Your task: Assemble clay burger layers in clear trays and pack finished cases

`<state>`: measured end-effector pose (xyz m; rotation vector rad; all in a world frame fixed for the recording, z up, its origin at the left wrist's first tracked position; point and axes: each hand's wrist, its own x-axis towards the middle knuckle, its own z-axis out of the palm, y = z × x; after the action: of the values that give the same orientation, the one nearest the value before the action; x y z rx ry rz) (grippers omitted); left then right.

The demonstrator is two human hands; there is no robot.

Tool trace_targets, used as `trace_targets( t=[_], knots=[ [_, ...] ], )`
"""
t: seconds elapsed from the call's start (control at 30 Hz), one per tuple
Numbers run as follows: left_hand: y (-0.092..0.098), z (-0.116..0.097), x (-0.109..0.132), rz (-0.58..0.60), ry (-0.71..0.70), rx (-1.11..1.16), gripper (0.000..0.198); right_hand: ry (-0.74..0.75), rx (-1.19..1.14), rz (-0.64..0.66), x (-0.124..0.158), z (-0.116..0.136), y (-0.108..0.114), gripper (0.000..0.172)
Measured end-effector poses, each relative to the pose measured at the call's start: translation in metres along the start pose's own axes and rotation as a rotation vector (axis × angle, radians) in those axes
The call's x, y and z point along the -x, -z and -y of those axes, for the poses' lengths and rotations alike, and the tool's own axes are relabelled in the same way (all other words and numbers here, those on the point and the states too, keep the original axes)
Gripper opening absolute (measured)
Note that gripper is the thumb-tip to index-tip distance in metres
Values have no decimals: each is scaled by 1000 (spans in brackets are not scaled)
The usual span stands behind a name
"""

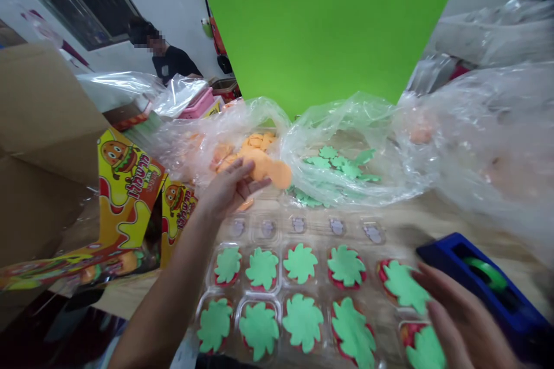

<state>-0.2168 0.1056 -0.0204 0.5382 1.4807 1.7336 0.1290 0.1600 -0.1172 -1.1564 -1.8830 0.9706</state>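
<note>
My left hand (234, 187) is closed on several flat orange discs (280, 174), above the near edge of a clear bag of more orange discs (259, 139). My right hand (463, 314), slightly blurred, has its fingers apart beside a green leaf-shaped piece (405, 285) at the right end of the rows. It appears to hold nothing. Between the hands lie rows of clear plastic trays (281, 285). Their cups hold green jagged leaf-shaped pieces (302, 262) over red layers. Along the far row of clear cups are small whitish-purple items (298, 223).
Another clear bag holds green pieces (341, 164). A blue tape dispenser (485, 277) sits at right. Printed yellow boxes (127, 184) and a cardboard carton (43, 104) stand at left. A green panel (324, 23) rises behind; a person in black (175, 63) is beyond.
</note>
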Motion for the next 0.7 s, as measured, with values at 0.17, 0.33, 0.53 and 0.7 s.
trace_targets(
  t=[0.17,0.33,0.53,0.7],
  knots=[
    [-68,13,73,454,268,247,20,-397,-985,498,-26,88,-35,36],
    [-84,13,103,518,306,247,25,-432,-966,413,-16,97,-19,32],
    [-88,14,112,462,300,-83,28,-363,-911,379,-1,83,-1,24],
    [-95,24,116,412,338,29,18,-186,-843,330,3,85,9,21]
  ],
)
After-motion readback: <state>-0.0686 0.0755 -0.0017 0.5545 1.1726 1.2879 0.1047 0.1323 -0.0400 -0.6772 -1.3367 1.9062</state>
